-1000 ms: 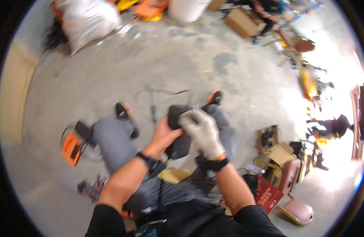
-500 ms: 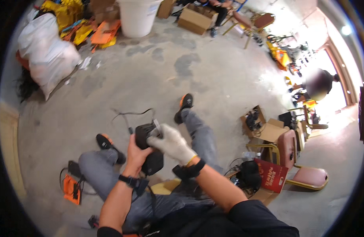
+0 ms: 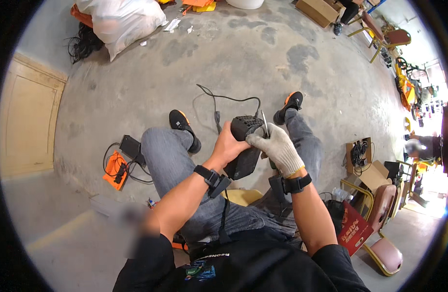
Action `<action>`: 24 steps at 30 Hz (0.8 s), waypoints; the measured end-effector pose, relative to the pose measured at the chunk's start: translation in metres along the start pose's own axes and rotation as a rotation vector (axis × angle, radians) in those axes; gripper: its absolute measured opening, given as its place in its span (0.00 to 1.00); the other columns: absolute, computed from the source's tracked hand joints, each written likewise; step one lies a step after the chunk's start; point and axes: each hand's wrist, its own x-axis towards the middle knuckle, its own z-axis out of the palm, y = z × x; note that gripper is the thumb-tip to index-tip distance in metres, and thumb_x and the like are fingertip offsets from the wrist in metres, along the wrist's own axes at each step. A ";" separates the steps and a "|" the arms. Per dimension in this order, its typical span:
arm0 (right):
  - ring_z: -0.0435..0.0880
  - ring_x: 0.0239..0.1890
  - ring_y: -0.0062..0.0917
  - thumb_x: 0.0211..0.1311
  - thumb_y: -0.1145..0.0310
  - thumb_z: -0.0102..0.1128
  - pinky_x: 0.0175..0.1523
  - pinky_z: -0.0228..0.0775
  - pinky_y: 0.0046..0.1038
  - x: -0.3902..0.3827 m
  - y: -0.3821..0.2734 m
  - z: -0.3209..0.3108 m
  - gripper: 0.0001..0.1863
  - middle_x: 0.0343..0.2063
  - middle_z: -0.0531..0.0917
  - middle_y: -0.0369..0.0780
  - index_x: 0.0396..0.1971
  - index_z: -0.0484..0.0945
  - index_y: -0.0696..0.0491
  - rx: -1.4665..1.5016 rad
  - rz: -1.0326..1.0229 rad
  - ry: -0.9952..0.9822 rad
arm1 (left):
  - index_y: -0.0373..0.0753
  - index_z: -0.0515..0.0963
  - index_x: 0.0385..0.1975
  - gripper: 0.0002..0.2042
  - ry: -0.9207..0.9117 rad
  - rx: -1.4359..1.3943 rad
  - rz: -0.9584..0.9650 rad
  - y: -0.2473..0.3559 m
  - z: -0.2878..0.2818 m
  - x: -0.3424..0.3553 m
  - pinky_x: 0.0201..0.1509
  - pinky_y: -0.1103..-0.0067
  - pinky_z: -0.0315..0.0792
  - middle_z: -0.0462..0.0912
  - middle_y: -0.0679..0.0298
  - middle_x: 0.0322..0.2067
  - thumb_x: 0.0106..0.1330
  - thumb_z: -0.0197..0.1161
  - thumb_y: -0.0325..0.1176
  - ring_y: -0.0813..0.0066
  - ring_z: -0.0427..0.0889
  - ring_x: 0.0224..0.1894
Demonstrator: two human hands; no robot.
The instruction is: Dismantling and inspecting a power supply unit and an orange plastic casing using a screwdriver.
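My bare left hand (image 3: 228, 145) wraps around a black box with a vented end (image 3: 242, 166), probably a power adapter, held tilted above my lap. A black cable (image 3: 236, 100) loops from its far end and hangs over the floor, a plug at its end. In a whitish knit glove, my right hand (image 3: 278, 147) is closed at the box's right side. A thin metal tool (image 3: 264, 121) sticks up from between its fingers; the rest is hidden by the glove. The gloved thumb rests against the box.
Left of my knee lie a black adapter (image 3: 132, 148) and an orange bag (image 3: 115, 171) with cables. To my right stand a red box (image 3: 354, 228), a pink-seated chair (image 3: 387, 254) and a carton of cables (image 3: 359, 155). A white sack (image 3: 126, 22) lies far left.
My view has swung, so hands and floor things sit differently in the picture. Both hands stay on the black box, which is tilted more. The metal tool now shows plainly in the gloved hand.
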 end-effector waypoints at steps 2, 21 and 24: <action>0.81 0.25 0.18 0.57 0.60 0.75 0.30 0.75 0.24 0.001 0.000 0.001 0.17 0.24 0.83 0.36 0.34 0.81 0.58 -0.010 -0.022 0.003 | 0.31 0.70 0.56 0.35 -0.003 -0.030 0.024 -0.003 0.001 0.001 0.57 0.71 0.78 0.84 0.54 0.49 0.50 0.83 0.33 0.67 0.84 0.51; 0.81 0.33 0.19 0.62 0.63 0.70 0.38 0.74 0.23 0.000 0.018 -0.002 0.23 0.34 0.82 0.38 0.50 0.77 0.62 0.271 -0.040 -0.061 | 0.35 0.75 0.55 0.25 -0.073 -0.290 -0.067 0.018 -0.009 0.002 0.55 0.73 0.79 0.85 0.61 0.48 0.57 0.76 0.26 0.72 0.85 0.48; 0.83 0.36 0.23 0.63 0.70 0.65 0.43 0.78 0.26 -0.005 0.017 -0.013 0.26 0.36 0.82 0.40 0.58 0.72 0.66 0.440 0.045 -0.069 | 0.35 0.76 0.55 0.24 -0.072 -0.347 -0.060 0.020 -0.011 0.005 0.55 0.73 0.79 0.85 0.62 0.47 0.58 0.75 0.26 0.72 0.85 0.47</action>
